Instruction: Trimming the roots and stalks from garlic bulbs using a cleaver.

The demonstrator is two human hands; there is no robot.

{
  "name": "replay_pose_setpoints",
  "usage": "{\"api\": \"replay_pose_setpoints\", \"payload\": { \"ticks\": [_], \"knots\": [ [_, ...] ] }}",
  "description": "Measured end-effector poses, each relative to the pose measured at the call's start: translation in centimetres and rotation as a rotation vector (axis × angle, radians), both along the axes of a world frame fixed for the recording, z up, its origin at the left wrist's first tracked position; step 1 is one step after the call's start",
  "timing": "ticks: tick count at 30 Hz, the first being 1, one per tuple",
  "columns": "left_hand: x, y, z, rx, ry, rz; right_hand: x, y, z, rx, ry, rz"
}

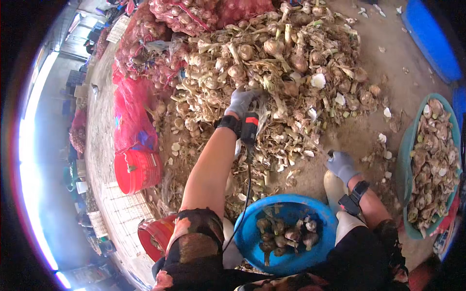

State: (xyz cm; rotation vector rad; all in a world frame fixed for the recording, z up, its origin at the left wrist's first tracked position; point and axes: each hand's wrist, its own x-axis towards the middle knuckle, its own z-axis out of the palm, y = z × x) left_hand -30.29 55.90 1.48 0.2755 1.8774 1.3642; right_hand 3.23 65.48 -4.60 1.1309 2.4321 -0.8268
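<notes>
My left hand (pixel 243 101), in a grey work glove, reaches into the near side of a large heap of garlic bulbs (pixel 276 47) with dry stalks and roots. Its fingertips are hidden among the bulbs, so I cannot tell whether it grips one. My right hand (pixel 341 165), also gloved, is closed around the dark handle of a knife (pixel 330 153); its thin blade is blurred and points up and left over the floor. Between my legs stands a blue plastic basin (pixel 287 199), with several garlic bulbs (pixel 285 232) in it.
A green tub (pixel 405 171) filled with garlic stands at the right. Left of the heap are red mesh sacks (pixel 133 105) and a red bucket (pixel 136 172); another red bucket (pixel 147 240) sits by my left leg. Peels and cut stalks (pixel 280 149) litter the floor. A cable hangs from my left wrist device (pixel 249 129).
</notes>
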Motion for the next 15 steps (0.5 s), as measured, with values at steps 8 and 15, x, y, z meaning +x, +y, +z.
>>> {"api": "replay_pose_setpoints", "payload": {
  "ticks": [8,15],
  "knots": [
    [-6.5,-1.5,-6.6,-0.779,0.736,-0.558,-1.9,-1.9,-0.7,-0.045,-0.005,-0.012],
    [0.8,-7.3,0.0,-0.497,0.544,-0.575,-0.3,-0.9,-1.7,0.002,0.04,-0.052]
  ]
}}
